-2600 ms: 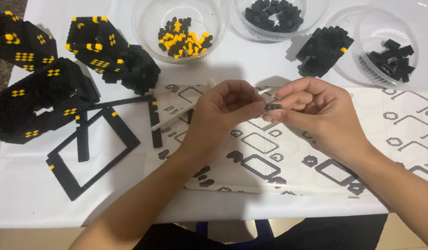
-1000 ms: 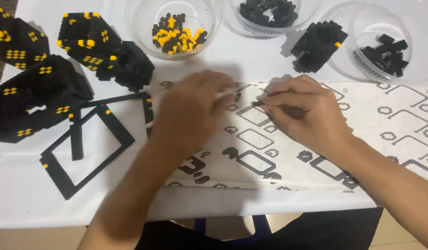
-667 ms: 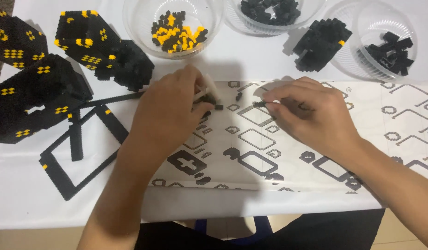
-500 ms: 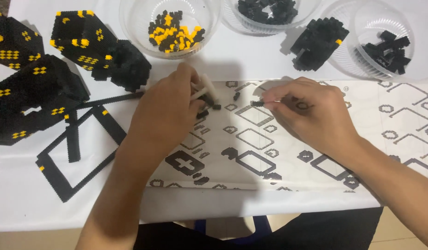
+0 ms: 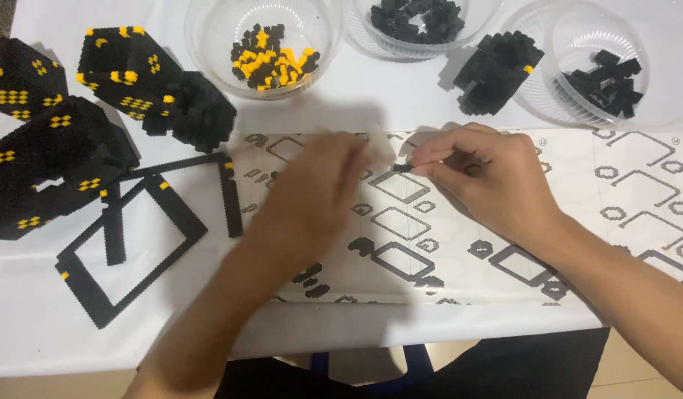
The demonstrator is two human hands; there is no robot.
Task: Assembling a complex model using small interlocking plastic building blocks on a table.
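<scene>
So the small black brick piece is pinched between thumb and fingertips of my right hand, held just above the printed instruction sheet, roughly over one of the outlined frame diagrams. That hand is closed on the piece, fingers curled in tight.

My left hand is just beside it, to the left, over the same sheet, but it's smeared with motion blur, so I honestly can't tell if it's open, shut or holding anything. There's a pale blurry bit at its fingertips, can't make out what.

Left of the sheet there's a flat black frame lying on the white table, with a few yellow studs at its corners. Beyond that sit the big black-and-yellow block builds, a couple of hollow boxy sections close together.

Along the far edge: a clear bowl of mixed yellow and black bricks, a bowl of black bricks, a chunky black sub-assembly with one yellow spot, and another clear bowl with longer black pieces.
</scene>
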